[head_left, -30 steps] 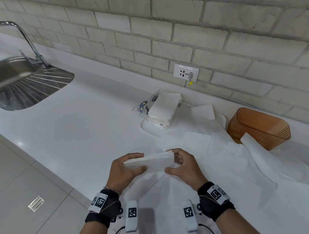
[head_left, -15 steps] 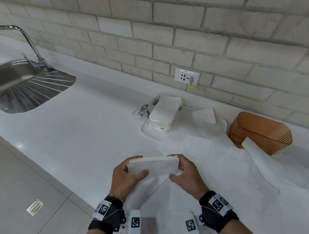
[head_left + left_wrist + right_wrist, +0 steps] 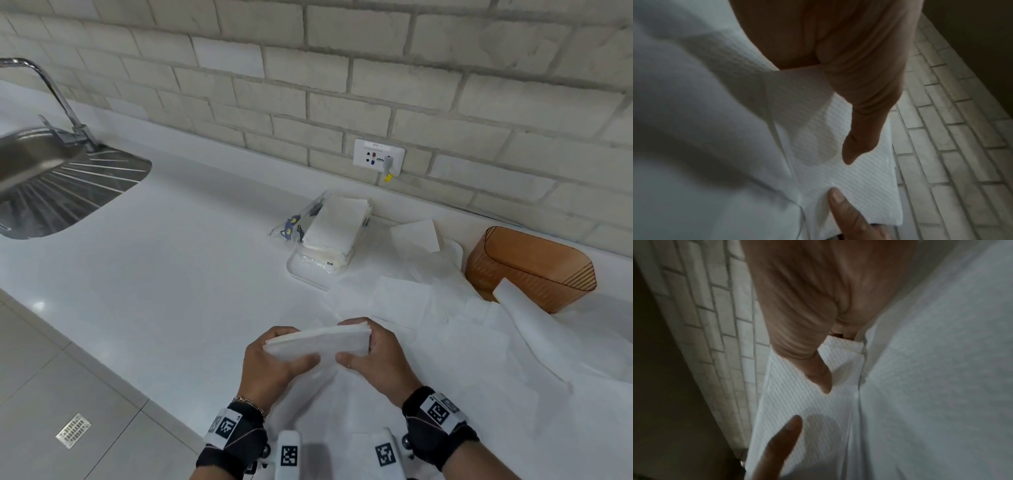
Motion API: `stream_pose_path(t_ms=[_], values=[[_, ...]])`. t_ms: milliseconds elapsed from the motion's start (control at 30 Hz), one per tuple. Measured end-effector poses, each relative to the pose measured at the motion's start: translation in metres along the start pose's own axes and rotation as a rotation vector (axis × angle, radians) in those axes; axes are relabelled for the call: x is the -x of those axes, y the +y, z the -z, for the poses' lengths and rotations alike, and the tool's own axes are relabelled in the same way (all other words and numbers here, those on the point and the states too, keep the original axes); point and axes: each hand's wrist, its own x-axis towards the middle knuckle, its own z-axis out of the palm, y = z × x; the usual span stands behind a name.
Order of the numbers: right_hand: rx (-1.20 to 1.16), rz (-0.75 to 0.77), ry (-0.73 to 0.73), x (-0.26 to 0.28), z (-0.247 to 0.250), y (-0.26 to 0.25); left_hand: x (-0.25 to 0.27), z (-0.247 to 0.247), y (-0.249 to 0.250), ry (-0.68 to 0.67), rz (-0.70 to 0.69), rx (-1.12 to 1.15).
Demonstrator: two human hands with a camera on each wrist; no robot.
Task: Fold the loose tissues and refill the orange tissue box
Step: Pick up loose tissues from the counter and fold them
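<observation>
A folded white tissue stack [image 3: 320, 344] hangs above the counter's front edge, held at both ends. My left hand [image 3: 274, 359] pinches its left end, thumb on top and fingers underneath. My right hand [image 3: 373, 356] pinches the right end the same way. The left wrist view shows the embossed tissue [image 3: 855, 175] under my thumb; the right wrist view shows the same tissue [image 3: 797, 402]. The orange tissue box [image 3: 529, 267] lies at the back right by the wall, partly covered by loose tissues [image 3: 479, 342]. More folded tissues [image 3: 334, 222] sit stacked on a torn plastic pack.
A white tray [image 3: 298, 270] holds the tissue pack mid-counter. Loose sheets spread over the counter's right half. A steel sink [image 3: 51, 185] and tap [image 3: 51, 92] stand at the far left. A wall socket [image 3: 378, 156] sits above the pack. Tiled floor lies lower left.
Both hands have kept their hold on the folded tissue stack and squared it up, tilting it slightly. The view shifted a little; nothing else on the counter moved.
</observation>
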Motion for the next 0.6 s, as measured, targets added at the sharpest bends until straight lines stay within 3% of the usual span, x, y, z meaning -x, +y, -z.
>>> stream_pose_path(t_ms=[267,467,600], values=[[0.015,-0.002,-0.022,0.001,-0.012,-0.005,0.002,-0.007,-0.005,0.082,0.024,0.049],[-0.101,0.004,-0.017,0.008,-0.008,-0.005,0.002,-0.006,-0.004,0.134,-0.001,0.098],[-0.075,-0.025,-0.062,0.012,-0.004,0.004,0.005,0.001,-0.012,0.098,0.038,0.059]])
